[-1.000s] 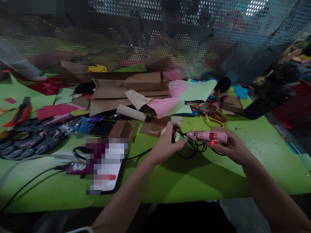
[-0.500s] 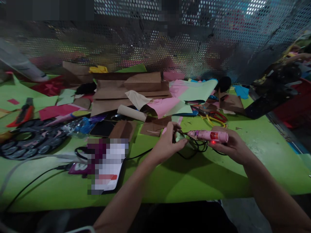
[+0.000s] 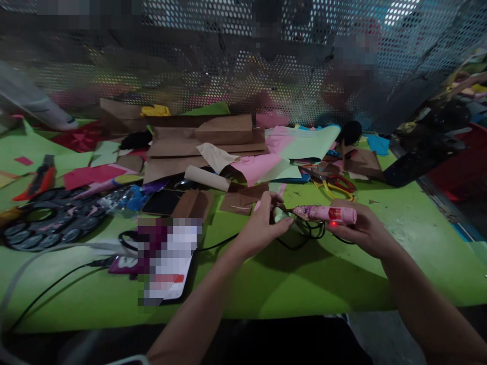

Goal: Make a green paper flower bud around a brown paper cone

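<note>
My right hand (image 3: 363,230) is closed around a pink glue gun (image 3: 327,213) with a small red light lit on its side. Its tip points left toward my left hand (image 3: 262,225). That hand pinches a small pale paper piece (image 3: 280,213) right at the tip. The gun's black cord (image 3: 304,233) loops on the green table (image 3: 304,284) below both hands and runs off to the left.
Brown paper bags (image 3: 213,139), pink and pale green sheets (image 3: 289,149) and a cardboard roll (image 3: 207,177) lie behind my hands. Red and yellow scissors (image 3: 338,185) sit at right. A black round tray (image 3: 49,220) and a red cutter (image 3: 38,180) are at left. A perforated metal screen (image 3: 243,66) backs the table.
Both hands stay nearly still at the glue gun's tip; only the camera has shifted slightly.
</note>
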`<act>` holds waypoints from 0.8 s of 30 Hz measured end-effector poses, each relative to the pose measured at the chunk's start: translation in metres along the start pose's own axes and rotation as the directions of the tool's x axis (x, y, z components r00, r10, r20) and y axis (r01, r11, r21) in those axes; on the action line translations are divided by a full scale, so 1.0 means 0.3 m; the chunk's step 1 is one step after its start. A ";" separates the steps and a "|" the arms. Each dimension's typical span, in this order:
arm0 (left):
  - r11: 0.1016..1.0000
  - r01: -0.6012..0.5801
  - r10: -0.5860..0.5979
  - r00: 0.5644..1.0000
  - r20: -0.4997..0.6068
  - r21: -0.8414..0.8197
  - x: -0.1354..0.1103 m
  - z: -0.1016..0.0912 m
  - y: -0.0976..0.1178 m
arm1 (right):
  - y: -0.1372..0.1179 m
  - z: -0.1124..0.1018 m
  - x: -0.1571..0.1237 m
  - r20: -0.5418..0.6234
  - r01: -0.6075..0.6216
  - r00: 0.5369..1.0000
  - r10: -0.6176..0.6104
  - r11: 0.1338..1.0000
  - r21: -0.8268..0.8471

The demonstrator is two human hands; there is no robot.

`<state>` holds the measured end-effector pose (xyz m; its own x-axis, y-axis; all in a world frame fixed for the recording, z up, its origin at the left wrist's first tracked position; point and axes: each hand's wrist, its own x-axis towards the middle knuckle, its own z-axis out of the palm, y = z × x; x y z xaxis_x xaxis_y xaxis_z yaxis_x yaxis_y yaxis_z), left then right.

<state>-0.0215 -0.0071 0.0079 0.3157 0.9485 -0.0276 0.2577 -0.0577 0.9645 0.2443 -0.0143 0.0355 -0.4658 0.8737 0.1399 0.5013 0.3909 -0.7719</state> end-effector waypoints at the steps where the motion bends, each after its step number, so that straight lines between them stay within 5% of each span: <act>1: 1.000 0.001 -0.001 1.000 0.004 0.000 0.000 0.000 0.001 | 0.000 0.000 -0.001 0.000 0.000 1.000 0.000 1.000 0.003; 20: 1.000 0.006 -0.005 1.000 -0.003 0.018 -0.002 -0.004 0.002 | -0.006 -0.001 0.002 -0.022 0.028 0.999 -0.028 0.999 0.017; 24: 0.999 0.005 -0.005 1.000 0.001 -0.042 0.006 -0.005 0.001 | -0.006 -0.006 0.006 -0.052 -0.048 0.997 0.054 0.993 0.107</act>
<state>-0.0223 -0.0048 0.0085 0.3151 0.9485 -0.0326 0.2203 -0.0397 0.9746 0.2440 -0.0129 0.0383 -0.3993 0.9075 0.1300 0.4424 0.3149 -0.8397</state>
